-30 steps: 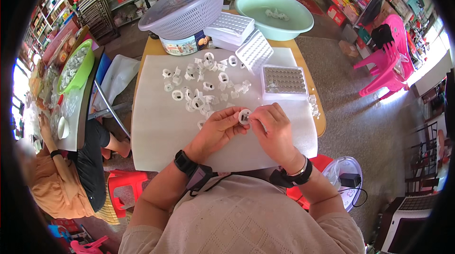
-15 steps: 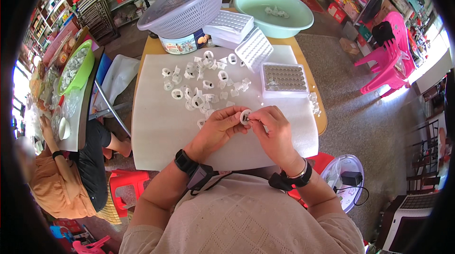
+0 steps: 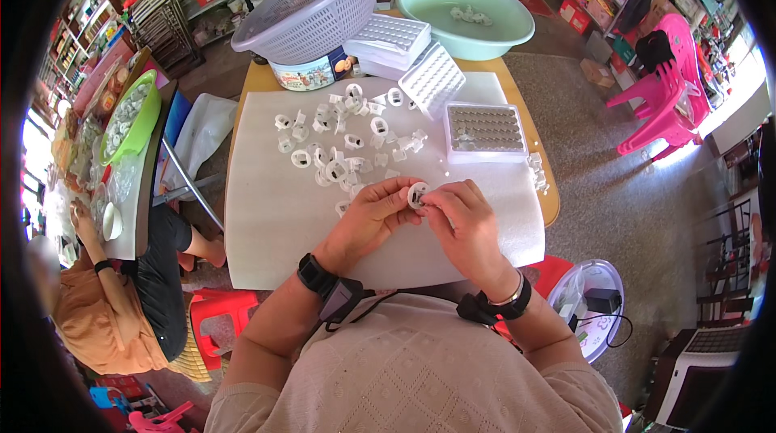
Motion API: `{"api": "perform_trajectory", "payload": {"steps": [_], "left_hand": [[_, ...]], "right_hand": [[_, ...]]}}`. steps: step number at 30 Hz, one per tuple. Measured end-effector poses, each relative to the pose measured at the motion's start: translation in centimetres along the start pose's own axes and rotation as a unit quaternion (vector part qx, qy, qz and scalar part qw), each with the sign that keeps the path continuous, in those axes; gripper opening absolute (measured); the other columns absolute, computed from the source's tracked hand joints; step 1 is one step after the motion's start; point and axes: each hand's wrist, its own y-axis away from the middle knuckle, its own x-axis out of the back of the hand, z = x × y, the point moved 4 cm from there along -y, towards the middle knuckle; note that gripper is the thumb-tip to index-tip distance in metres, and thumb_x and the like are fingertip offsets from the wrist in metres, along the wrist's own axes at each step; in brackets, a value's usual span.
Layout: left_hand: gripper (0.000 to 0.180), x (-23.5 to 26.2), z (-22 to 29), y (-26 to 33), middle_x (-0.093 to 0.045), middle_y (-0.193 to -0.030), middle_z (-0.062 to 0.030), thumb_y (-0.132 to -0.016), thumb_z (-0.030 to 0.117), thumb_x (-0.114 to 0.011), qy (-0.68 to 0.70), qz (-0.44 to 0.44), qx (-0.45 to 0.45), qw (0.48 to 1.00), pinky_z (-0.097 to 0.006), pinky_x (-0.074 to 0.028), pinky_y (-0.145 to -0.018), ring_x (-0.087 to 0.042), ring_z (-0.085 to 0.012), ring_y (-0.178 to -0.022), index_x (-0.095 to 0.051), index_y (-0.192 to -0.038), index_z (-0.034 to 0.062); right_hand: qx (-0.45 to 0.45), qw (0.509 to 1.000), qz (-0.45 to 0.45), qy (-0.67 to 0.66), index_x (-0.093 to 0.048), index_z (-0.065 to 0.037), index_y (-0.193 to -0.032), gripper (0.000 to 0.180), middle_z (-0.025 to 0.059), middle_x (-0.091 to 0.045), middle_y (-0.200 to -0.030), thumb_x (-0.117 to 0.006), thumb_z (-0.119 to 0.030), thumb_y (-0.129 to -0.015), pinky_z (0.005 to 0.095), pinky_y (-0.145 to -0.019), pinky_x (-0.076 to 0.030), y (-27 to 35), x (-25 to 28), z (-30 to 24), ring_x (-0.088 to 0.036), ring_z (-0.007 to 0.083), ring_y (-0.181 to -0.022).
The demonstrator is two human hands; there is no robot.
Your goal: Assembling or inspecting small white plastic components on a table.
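My left hand grips a small round white plastic part with a dark slot in its middle, holding it by the rim over the table. The fingertips of my right hand are pinched against the part's right side; whatever tiny piece they may hold is hidden. Beyond my hands lies a loose group of similar white plastic parts, some ring-shaped, some small and blocky. To the right of them stands a white tray with rows of small metallic pieces in it.
White foam sheet covers the table. At the back are a lilac basket, a round tub, stacked white trays, a tilted tray and a green basin. Small white bits lie at the right edge. A person sits left.
The round white part has turned slightly so its face shows more toward me. My right fingers stay pinched at its side, a little shifted. The whole view has moved very slightly.
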Motion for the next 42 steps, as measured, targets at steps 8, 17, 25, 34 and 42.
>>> {"api": "perform_trajectory", "payload": {"steps": [8, 17, 25, 34, 42], "left_hand": [[0.029, -0.3, 0.2, 0.1, -0.061, -0.11, -0.0071, -0.099, 0.016, -0.048, -0.017, -0.005, 0.0, 1.0, -0.029, -0.049, -0.084, -0.059, -0.0153, -0.096, -0.054, -0.123, 0.0006], [0.03, -0.3, 0.0, 0.0, -0.062, -0.111, -0.0069, -0.098, 0.017, -0.051, -0.028, -0.006, 0.001, 1.0, -0.028, -0.049, -0.083, -0.059, -0.0147, -0.097, -0.056, -0.123, -0.0003], [0.035, 0.2, -0.4, -0.3, -0.062, -0.109, -0.0079, -0.098, 0.017, -0.052, -0.056, 0.0, -0.038, 0.998, -0.028, -0.049, -0.08, -0.059, -0.0155, -0.095, -0.054, -0.126, -0.0028], [0.035, -0.1, -0.3, -0.2, -0.062, -0.105, -0.0073, -0.097, 0.018, -0.053, -0.095, 0.001, -0.025, 0.995, -0.029, -0.049, -0.078, -0.059, -0.0156, -0.093, -0.054, -0.126, -0.0033], [0.033, -0.2, -0.2, -0.3, -0.062, -0.104, -0.0075, -0.097, 0.017, -0.053, -0.085, -0.01, -0.011, 0.996, -0.03, -0.049, -0.078, -0.06, -0.0164, -0.089, -0.055, -0.123, -0.0036]], "right_hand": [[-0.004, 0.999, 0.025, -0.02, -0.062, -0.003, -0.089, 0.017, 0.0093, -0.06, -0.083, -0.067, 0.003, -0.074, 0.0376, -0.064, -0.048, 0.1, 0.1, 0.2, -0.057, 0.0285, -0.075], [0.019, 0.999, 0.014, 0.037, -0.063, -0.002, -0.089, 0.014, 0.0093, -0.061, -0.083, -0.066, 0.004, -0.076, 0.036, -0.063, -0.048, 0.2, -0.4, 0.1, -0.057, 0.0275, -0.072], [-0.015, 1.0, 0.003, 0.012, -0.06, -0.003, -0.096, 0.024, 0.0093, -0.058, -0.083, -0.066, 0.003, -0.074, 0.0373, -0.067, -0.048, -0.6, -0.4, 0.6, -0.056, 0.0299, -0.078], [-0.064, 0.996, -0.029, -0.047, -0.065, -0.001, -0.096, 0.018, 0.0118, -0.061, -0.091, -0.067, 0.003, -0.078, 0.0322, -0.064, -0.052, 0.2, -0.6, 1.5, -0.063, 0.0248, -0.076], [-0.11, 0.983, -0.047, -0.14, -0.063, -0.001, -0.098, 0.018, 0.0112, -0.061, -0.086, -0.065, 0.002, -0.08, 0.0341, -0.066, -0.05, 0.5, -0.9, 2.6, -0.061, 0.0283, -0.076]]}}
